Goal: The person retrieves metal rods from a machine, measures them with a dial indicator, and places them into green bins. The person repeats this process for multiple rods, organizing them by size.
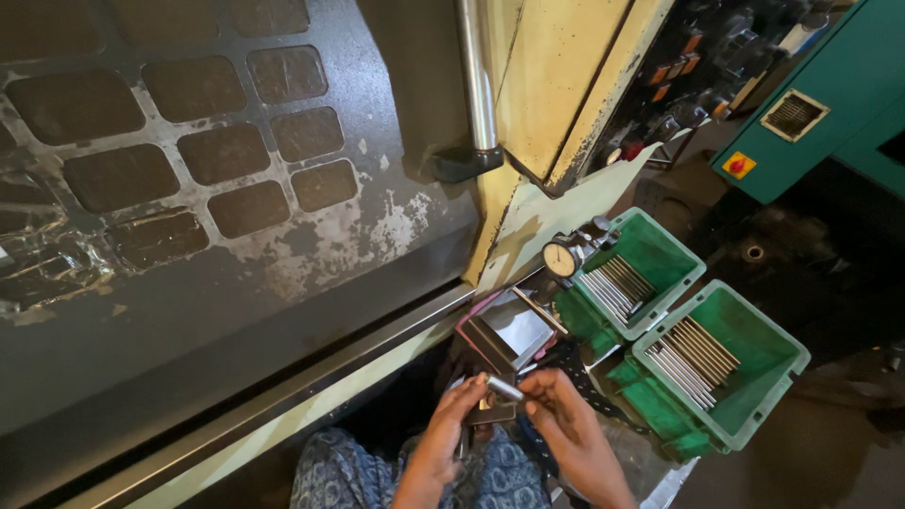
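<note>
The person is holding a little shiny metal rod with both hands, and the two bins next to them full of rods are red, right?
Not quite. The head view shows the two bins are green, not red. Both the left hand and right hand do hold the shiny metal rod.

The picture is mostly dim. Light falls from above onto the big door [236,188], and its worn patches shine pale. The steel handle [476,75] has a bright streak. Below the door it is deep shadow. The green bins [754,396] look clear. Edges bend a little.
</note>
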